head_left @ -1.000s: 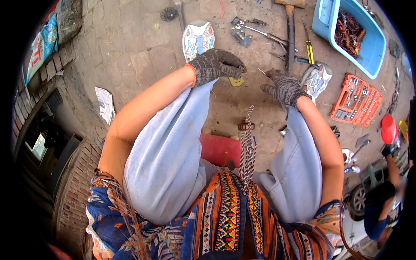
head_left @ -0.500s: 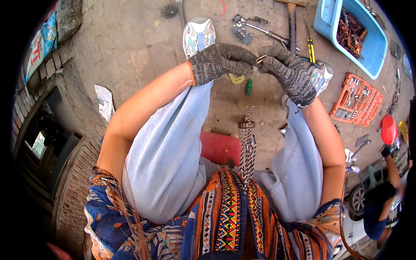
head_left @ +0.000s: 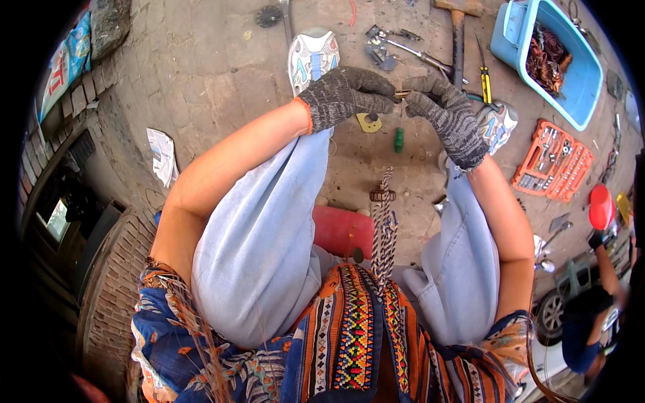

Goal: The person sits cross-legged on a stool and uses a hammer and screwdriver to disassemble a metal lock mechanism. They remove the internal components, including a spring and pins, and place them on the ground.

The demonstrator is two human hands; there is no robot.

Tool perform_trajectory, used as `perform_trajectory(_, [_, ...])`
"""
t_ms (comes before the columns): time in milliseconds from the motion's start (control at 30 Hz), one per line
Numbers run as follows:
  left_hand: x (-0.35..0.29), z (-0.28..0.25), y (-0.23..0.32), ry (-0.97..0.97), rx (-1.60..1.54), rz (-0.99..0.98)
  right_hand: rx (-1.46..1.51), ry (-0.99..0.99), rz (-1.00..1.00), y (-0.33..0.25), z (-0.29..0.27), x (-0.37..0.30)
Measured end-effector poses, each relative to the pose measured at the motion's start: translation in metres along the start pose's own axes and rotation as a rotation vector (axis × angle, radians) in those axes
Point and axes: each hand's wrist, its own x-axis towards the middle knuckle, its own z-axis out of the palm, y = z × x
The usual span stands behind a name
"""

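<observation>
Dark grey knitted gloves cover both my hands, which meet in front of my knees. Between the fingertips is a small copper-coloured metal piece (head_left: 402, 94), too small to name more exactly. My left hand (head_left: 346, 97) pinches its left end with thumb and fingers. From the other side, my right hand (head_left: 447, 114) closes on it with bent fingers. On the ground just below the hands lie a yellow plate with a hole (head_left: 369, 123) and a green screwdriver handle or similar green piece (head_left: 399, 140).
A blue tub (head_left: 583, 87) with reddish wire scrap stands at far right, near a hammer (head_left: 458, 47) and a yellow-handled screwdriver (head_left: 485, 84). An orange socket set (head_left: 552, 161) lies open to the right. Dark metal parts (head_left: 381, 54) lie ahead. Another person (head_left: 591, 316) is at lower right.
The small metal piece has turned from slanted to nearly level between my fingertips. Both hands stay close together, and the whole view has shifted slightly.
</observation>
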Motion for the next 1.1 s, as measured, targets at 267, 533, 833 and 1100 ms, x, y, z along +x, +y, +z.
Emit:
perform_trajectory(267, [0.004,-0.003,-0.019,0.021,0.133,-0.025,-0.161,-0.067,-0.042,0.000,0.016,0.000])
perform_trajectory(533, [0.050,-0.045,-0.038,0.227,0.478,0.062,-1.120,0.632,-0.415,0.037,-0.058,0.042])
perform_trajectory(833, [0.163,-0.091,-0.029,0.446,0.851,0.103,-1.126,0.489,0.209,0.039,-0.075,0.051])
perform_trajectory(1100, [0.262,-0.063,-0.026,0.409,1.030,-0.060,-0.797,0.508,0.299,0.054,-0.095,0.073])
